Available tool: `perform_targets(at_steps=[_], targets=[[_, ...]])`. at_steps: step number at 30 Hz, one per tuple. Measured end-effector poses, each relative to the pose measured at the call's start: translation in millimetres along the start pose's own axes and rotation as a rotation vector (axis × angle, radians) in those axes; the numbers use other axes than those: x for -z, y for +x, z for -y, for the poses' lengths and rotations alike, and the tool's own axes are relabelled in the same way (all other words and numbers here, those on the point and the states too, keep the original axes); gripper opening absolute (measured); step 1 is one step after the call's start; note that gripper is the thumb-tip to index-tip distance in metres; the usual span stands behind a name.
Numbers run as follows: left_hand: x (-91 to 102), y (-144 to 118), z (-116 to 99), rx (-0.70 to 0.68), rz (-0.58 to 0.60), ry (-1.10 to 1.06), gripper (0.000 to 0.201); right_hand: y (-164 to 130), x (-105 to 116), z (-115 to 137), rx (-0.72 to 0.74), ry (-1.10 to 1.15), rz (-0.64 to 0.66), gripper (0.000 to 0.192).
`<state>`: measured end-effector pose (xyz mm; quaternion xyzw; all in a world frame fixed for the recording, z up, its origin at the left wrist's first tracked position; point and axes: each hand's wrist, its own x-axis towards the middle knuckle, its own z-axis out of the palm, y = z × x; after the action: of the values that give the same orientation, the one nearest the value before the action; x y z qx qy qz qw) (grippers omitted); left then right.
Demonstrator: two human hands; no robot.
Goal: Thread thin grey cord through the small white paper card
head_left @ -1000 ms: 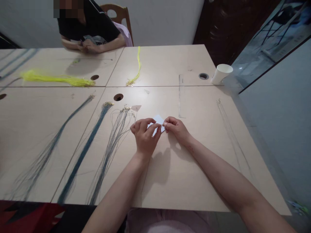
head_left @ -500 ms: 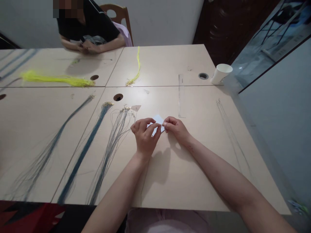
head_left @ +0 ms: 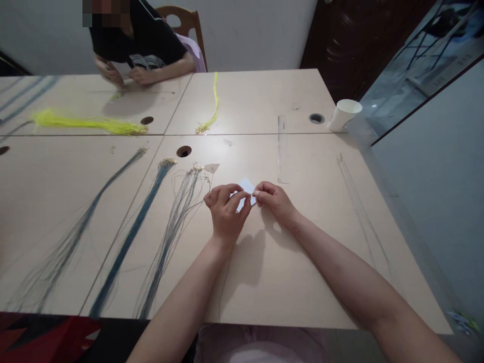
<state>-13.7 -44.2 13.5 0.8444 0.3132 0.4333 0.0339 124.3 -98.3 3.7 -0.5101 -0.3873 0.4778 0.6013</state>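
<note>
**Pinch held steady; movement seen on the far side only**

Change: far left of the hands, the co-worker's right hand has been drawn away from the co-worker's left hand and lowered toward the table; both were together half a second ago. No clear shift noted in the left hand or right hand. Thumb and forefinger of each are closed to a narrow pinch, tips nearly meeting; whatever is gripped is too small to be made out. The pale card is seen just under the fingertips, partly covered. Judgement: fine work is being kept at one spot, undisturbed.

Materials: far left of the hands, a fluffy neon-yellow bundle is laid sideways, gold-coloured bits at its right end. Nearer, a grey-blue bundle is frayed out toward the near edge. Next, a teal bundle is packed dense. Just beside the left hand, a loose grey bundle is spread in wiry strands. Below the left wrist, a fine thread is shown; its upper end is hidden. Card: smooth, one corner pointed away. Beyond the right hand, a clear straight ruler is laid flat; farther right, a smooth white cup is stood.
</note>
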Motion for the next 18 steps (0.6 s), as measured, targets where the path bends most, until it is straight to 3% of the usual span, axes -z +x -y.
perform_targets(at_steps=[18], targets=[[-0.3,-1.3,0.3,0.009,0.04,0.007,0.005,1.0,-0.5,-0.3,0.007,-0.019,-0.013,0.013]])
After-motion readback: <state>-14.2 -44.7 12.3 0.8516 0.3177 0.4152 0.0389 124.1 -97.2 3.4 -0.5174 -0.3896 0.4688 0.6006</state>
